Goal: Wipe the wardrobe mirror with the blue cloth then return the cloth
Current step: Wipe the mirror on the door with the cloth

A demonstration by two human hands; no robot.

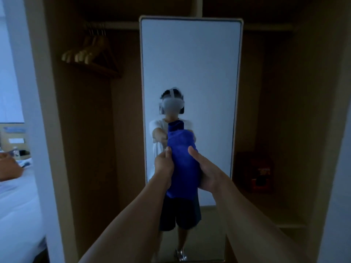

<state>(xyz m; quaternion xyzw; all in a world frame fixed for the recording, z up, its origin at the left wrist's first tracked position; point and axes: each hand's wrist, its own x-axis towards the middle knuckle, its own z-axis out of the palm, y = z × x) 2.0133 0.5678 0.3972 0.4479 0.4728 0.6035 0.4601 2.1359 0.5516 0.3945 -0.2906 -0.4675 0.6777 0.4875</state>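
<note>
White bedding [17,202] sits way over at 9 o'clock, then a bunch of wooden hangers [91,54] on the rail at 11, too blurry to count. One tall rounded-corner mirror [190,63] stands dead centre in the brown wood wardrobe [85,130]. Two hands: left hand [164,164] and right hand [206,172] both curl round one soft, bunched-up blue cloth [181,168], held up in front of the glass. Reddish boxy thing [261,173] at 3 o'clock.

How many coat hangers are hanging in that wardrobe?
About 3, bunched together on the rail at upper left, beside the mirror: hangers. They overlap in dim light, so more may be hidden.
</note>
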